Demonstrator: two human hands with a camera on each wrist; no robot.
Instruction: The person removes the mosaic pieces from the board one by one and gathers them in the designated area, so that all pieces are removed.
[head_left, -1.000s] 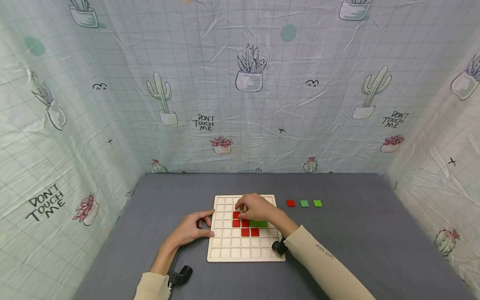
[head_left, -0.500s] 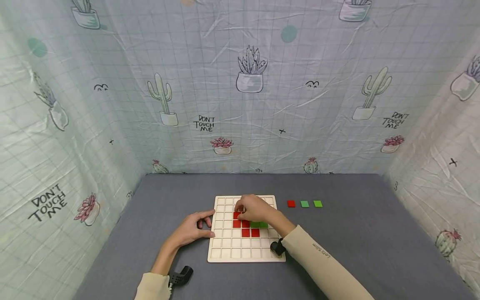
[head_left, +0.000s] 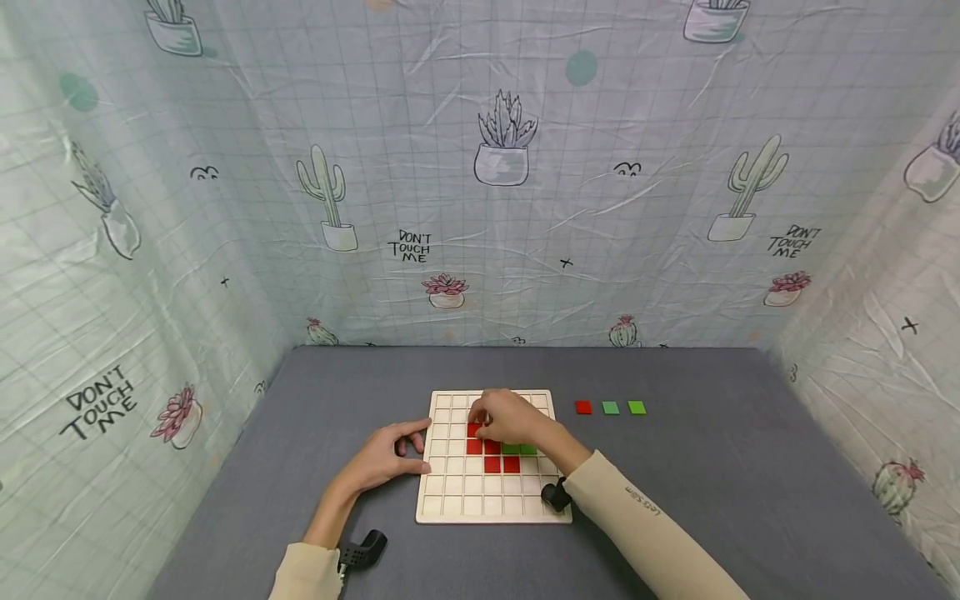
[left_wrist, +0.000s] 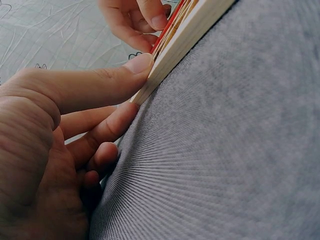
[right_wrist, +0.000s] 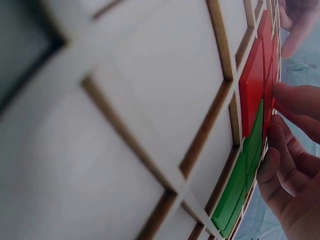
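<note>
Wooden board (head_left: pixel 453 504): It was laid flat on the gray table (head_left: pixel 667 500). Its top was split into small square boxes.
Left hand (head_left: pixel 382 457): It was set at the left side of the board. The thumb and pointing finger were spread wide apart, and their tips were put against the edge. The edge was only touched, not gripped.
Right hand (head_left: pixel 510 417): It was held low over the far part of the board. The thumb and pointing finger were bent and almost closed, and a red tile (head_left: pixel 474 430) was pinched by their tips.
Pinched tile: It was in a box just behind another red one.
Four more red tiles (head_left: pixel 492 464): Two were placed side by side in the next row, and two in the row nearer the person.
Two green tiles (head_left: pixel 528 450): They were lined up to the right of the middle reds, in the same row.
Boxes under the right hand: They were covered, so what was in them could not be told.
Loose tiles: A red square (head_left: pixel 583 407), a mint square (head_left: pixel 611 407) and a lime square (head_left: pixel 637 407) were left in a row on the table, right of the board, with gaps between.
Wall cloth (head_left: pixel 517 225): Plants and "Don't touch me" were printed on it.
</note>
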